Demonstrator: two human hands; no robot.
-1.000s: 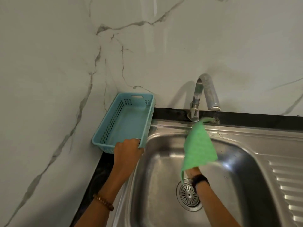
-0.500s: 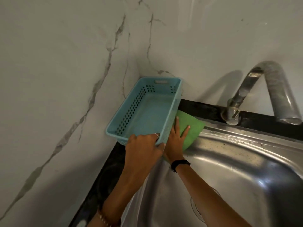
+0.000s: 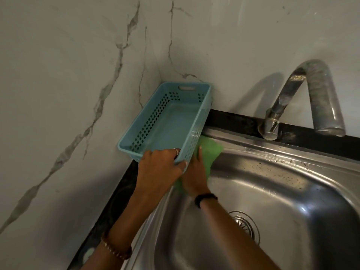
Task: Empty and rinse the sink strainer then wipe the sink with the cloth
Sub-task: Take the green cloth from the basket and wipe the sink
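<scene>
A steel sink [image 3: 272,191] fills the lower right, its round strainer [image 3: 246,224] seated in the drain and partly hidden by my right forearm. My right hand [image 3: 195,174] lies flat with straight fingers on a green cloth [image 3: 211,151], pressing it on the sink's left rim at the back corner. My left hand [image 3: 161,164] grips the near end of a light blue plastic basket [image 3: 171,121] and holds it tilted up off the rim, beside the cloth.
A curved metal tap [image 3: 311,98] stands at the back of the sink on a black counter strip [image 3: 233,119]. Marble walls meet in a corner just behind the basket. Black counter [image 3: 116,201] runs along the sink's left side.
My right hand carried the cloth from under the tap to the sink's back-left corner and flattened on it; in the last half second the cloth slid slightly toward me. My left hand kept hold of the basket.
</scene>
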